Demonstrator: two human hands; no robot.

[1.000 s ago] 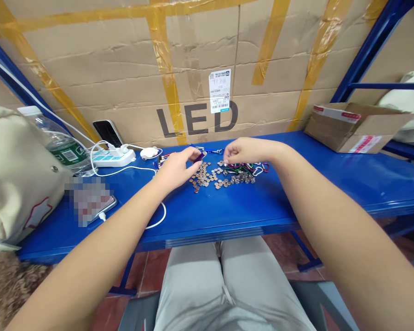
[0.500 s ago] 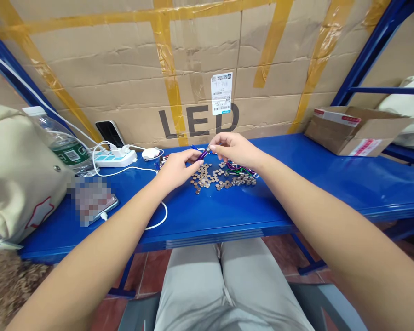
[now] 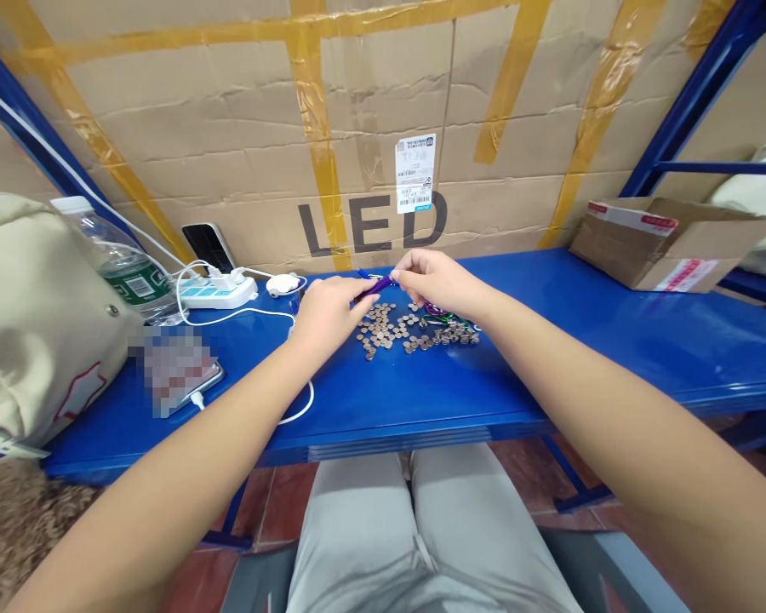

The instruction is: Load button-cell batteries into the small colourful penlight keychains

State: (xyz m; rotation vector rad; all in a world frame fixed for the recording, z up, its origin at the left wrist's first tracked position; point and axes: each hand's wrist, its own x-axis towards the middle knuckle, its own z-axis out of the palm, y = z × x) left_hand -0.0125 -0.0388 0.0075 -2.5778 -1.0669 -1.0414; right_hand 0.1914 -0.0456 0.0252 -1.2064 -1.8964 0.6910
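Note:
My left hand (image 3: 324, 313) pinches a small purple cylinder (image 3: 375, 288) just above the blue shelf (image 3: 549, 358). My right hand (image 3: 435, 281) meets it from the right, its fingertips closed on the cylinder's far end. Below both hands lies a scatter of several small round button cells (image 3: 392, 328). A tangle of coloured carabiner clips (image 3: 450, 319) sits under my right wrist, partly hidden by it.
A white power strip (image 3: 219, 292) with cables, a dark phone (image 3: 208, 246) leaning on the taped LED carton (image 3: 370, 136), a water bottle (image 3: 118, 264) and a beige bag (image 3: 31, 323) stand at the left. A blurred phone (image 3: 175, 370) is charging. An open small carton (image 3: 667, 238) sits at the right.
My right hand left the pile of clips and cells and came up left to the purple cylinder in my left hand. Both hands now hold it together.

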